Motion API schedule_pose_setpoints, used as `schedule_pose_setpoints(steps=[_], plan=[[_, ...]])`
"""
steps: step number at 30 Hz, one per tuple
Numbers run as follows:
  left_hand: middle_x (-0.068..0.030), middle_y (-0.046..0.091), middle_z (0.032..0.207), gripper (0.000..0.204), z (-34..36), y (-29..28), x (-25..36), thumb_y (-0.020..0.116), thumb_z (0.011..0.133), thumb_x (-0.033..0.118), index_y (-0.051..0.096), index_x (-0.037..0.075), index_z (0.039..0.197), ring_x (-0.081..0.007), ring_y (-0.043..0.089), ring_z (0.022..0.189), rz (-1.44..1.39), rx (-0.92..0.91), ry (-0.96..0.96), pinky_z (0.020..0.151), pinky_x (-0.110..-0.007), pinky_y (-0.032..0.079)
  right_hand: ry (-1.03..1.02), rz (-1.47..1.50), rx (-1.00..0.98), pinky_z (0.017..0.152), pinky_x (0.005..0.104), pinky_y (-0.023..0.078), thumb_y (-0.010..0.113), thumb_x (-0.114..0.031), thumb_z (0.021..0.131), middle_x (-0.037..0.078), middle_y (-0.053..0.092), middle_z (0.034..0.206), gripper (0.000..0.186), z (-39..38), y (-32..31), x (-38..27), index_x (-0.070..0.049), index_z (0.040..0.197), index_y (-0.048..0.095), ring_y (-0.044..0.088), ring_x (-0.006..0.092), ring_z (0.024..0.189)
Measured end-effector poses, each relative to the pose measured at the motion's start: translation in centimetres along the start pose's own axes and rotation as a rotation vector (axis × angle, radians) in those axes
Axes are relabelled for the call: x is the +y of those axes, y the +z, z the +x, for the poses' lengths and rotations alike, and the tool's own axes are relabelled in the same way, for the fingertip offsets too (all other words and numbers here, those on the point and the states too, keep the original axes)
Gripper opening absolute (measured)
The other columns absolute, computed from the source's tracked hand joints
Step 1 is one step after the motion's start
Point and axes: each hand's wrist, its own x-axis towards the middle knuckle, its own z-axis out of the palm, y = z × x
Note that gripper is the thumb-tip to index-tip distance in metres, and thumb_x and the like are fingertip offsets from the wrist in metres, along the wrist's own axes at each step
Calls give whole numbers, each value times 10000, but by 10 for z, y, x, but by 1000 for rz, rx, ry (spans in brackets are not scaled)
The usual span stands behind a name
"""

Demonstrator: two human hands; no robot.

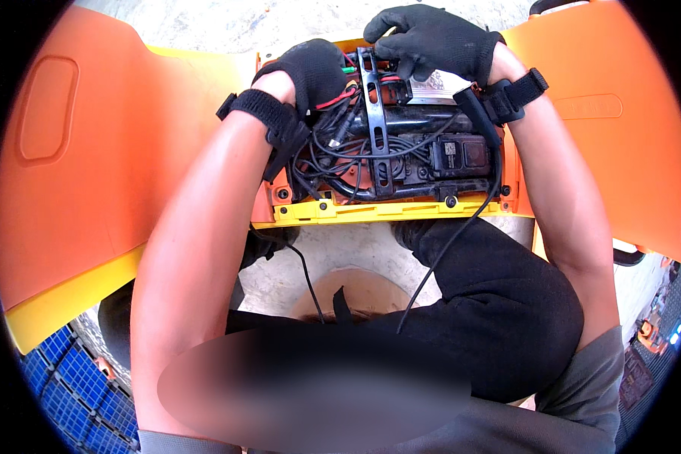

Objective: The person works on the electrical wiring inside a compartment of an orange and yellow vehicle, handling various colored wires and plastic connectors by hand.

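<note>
head view: both hands wear black fabric gloves with strapped wrist bands and work inside an open wiring compartment [386,163] set in a large orange plastic body shell [98,181] with a yellow lower edge. the left hand [310,72] is curled down over the upper left corner of the compartment, its fingers [327,89] bent together onto a bundle of red and black wires [339,100] (whether they pinch a wire or only press on it cannot be told, since the glove hides the tips). the right hand [435,41] reaches in from the upper right, fingers [390,30] curved and close together over the top of a black perforated metal bracket [374,121] that runs upright through the middle of the compartment; the fingertips touch the bracket's top end and the red wire beside it. just under the right palm lies a ribbed silver metal controller box [435,87]. below it sits a small black rectangular module [461,155] among looped black cables. a thin black cable [446,250] hangs from the right wrist down across the person's black trousers [499,310]. blue plastic grid crates [68,378] show at the lower left, on a pale concrete floor [340,253].
</note>
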Motion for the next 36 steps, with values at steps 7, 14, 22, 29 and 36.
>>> schedule_pose_setpoints(steps=[7,14,22,29,36], plan=[[-259,652,867,239,-16,2,18,616,846,208,655,-19,913,-438,634,854,37,150,-36,786,-485,509,-203,-184,148,684,307,526,606,-198,848,127,706,887,278,17,4,28,1,1025,686,656,171,752],[-250,654,873,246,-9,-15,2,647,845,224,662,-5,933,-444,630,854,-66,157,20,753,-465,506,-474,-290,179,731,300,553,603,-177,885,84,703,939,276,42,36,44,-37,1118,649,673,149,789],[-99,667,743,219,-20,-20,-5,689,848,194,681,3,955,-148,607,624,-321,128,-78,606,-310,495,-282,-135,46,598,282,542,620,-146,886,95,693,835,276,46,50,34,-33,1136,649,663,131,685],[-49,679,798,247,-48,-30,-6,647,925,242,680,9,1002,-100,635,673,-718,160,-333,630,-241,524,-238,26,137,601,262,552,634,-163,908,87,691,836,254,52,57,43,-33,1123,670,667,114,708],[-27,669,883,248,-62,-28,-5,665,909,223,659,9,1035,-82,622,774,-970,140,-286,715,-244,537,-184,322,141,659,251,584,630,-160,917,100,681,872,301,60,55,53,-7,1176,626,688,135,759]])
